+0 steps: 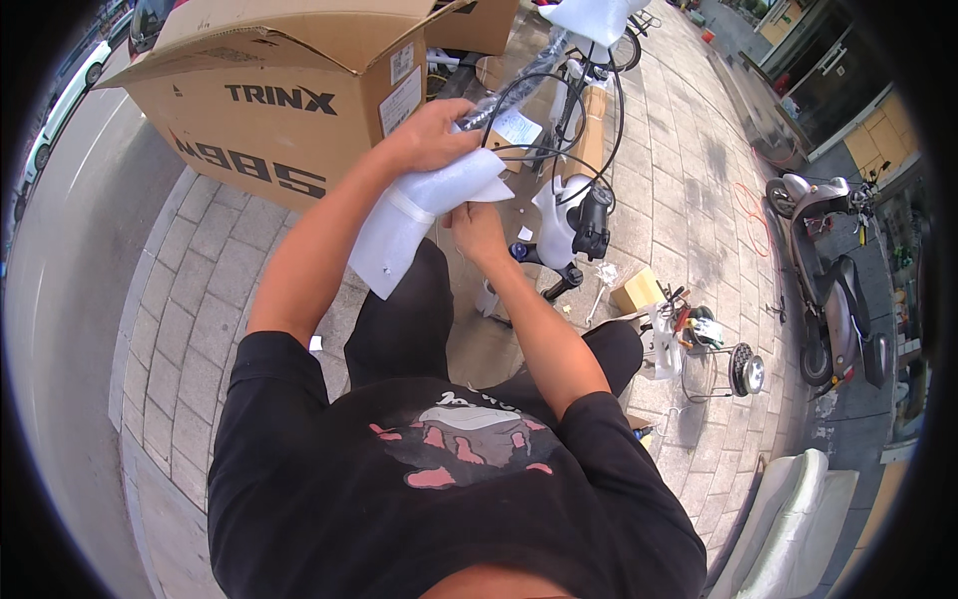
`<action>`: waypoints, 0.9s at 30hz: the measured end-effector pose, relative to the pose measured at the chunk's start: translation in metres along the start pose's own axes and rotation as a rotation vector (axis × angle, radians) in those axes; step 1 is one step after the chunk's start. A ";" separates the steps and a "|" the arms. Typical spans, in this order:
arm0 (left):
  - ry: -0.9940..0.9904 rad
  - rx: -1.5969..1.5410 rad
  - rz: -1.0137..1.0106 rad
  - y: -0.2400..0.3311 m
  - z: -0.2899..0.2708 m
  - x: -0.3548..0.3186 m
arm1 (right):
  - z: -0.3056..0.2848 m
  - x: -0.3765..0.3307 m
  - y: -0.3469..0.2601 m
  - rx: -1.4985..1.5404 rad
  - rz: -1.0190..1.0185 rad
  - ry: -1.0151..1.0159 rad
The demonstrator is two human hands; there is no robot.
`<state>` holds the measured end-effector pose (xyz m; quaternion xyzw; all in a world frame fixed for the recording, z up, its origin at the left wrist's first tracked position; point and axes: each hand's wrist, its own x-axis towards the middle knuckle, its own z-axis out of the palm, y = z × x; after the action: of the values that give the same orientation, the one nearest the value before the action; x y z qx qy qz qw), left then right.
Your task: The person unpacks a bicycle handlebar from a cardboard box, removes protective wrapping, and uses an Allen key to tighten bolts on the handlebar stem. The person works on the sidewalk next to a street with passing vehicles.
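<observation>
My left hand [434,137] is closed around a bicycle handlebar [516,88], which is partly covered in clear plastic. A white foam wrap [399,225], bound with a pale strap, hangs under that hand and over my thigh. My right hand [477,233] is closed at the foam's lower right edge, its fingertips partly hidden by it. More white foam [596,17] covers the bar's far end. Black cables [531,148] loop to the right of my left hand. Beyond my right hand stands the bicycle's frame, with a black fork [564,282] and a cardboard-wrapped tube [591,128].
A large open cardboard carton [269,110] stands at the far left. To the right on the paving lie a small box [639,291] and several loose parts around a wire rack [711,371]. A scooter [828,280] is parked at the right, above a padded seat [798,519].
</observation>
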<state>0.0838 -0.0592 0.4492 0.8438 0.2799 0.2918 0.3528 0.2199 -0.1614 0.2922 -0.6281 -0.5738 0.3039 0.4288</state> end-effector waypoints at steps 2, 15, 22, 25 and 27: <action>-0.019 -0.013 -0.018 -0.002 -0.006 -0.002 | 0.017 -0.028 -0.030 0.101 0.037 0.022; -0.254 -0.136 -0.065 -0.008 -0.011 0.033 | 0.051 -0.198 0.075 0.293 0.564 -0.154; -0.333 -0.016 -0.058 -0.007 -0.023 0.045 | 0.014 -0.275 0.147 -0.111 0.664 -0.053; -0.323 0.039 -0.019 -0.008 -0.026 0.040 | -0.027 -0.245 0.081 0.196 0.632 -0.173; -0.352 0.064 0.014 0.009 -0.024 0.034 | -0.053 -0.228 0.051 0.345 0.658 -0.118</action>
<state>0.0922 -0.0311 0.4803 0.8946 0.2170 0.1329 0.3674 0.2538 -0.3937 0.2456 -0.6787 -0.3053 0.5535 0.3739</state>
